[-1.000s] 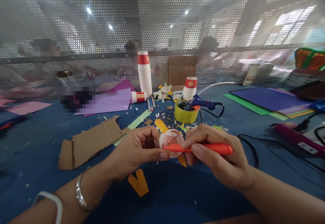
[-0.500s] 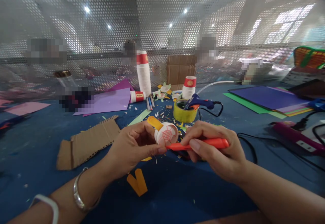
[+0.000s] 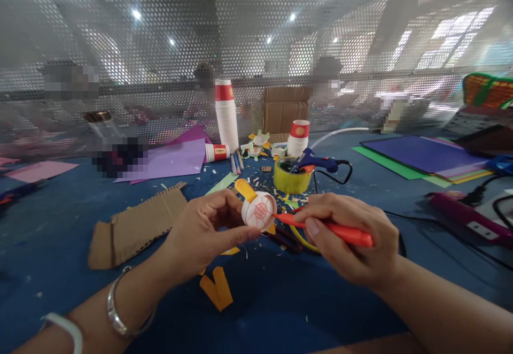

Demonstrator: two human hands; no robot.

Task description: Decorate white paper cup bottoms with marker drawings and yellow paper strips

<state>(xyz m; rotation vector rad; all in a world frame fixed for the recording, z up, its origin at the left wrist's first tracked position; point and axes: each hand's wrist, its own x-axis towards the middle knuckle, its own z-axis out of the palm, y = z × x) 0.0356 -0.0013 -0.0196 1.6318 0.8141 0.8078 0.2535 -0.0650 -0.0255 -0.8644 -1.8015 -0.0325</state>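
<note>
My left hand (image 3: 212, 228) is closed around the side of a cut-down paper cup base (image 3: 256, 213), white, with a yellow-orange paper strip (image 3: 245, 190) standing out from its top left. Red lines in a round grid with spokes are drawn on the cup's flat face. In a pen grip, my right hand (image 3: 350, 236) holds a red marker (image 3: 344, 232), its tip at the right edge of the drawn face. Folded orange paper pieces (image 3: 218, 288) lie on the table below my left hand.
Behind the hands stand a yellow tape roll (image 3: 292, 176), a blue glue gun (image 3: 318, 161) and a tall stack of paper cups (image 3: 226, 118). Corrugated cardboard (image 3: 140, 231) lies at left, coloured sheets (image 3: 425, 153) and a purple power strip (image 3: 468, 215) at right. Paper scraps litter the middle.
The marker has moved right, its tip going from the bottom of the cup base to its right edge. The cup base has shifted slightly left, and more red lines show on it.
</note>
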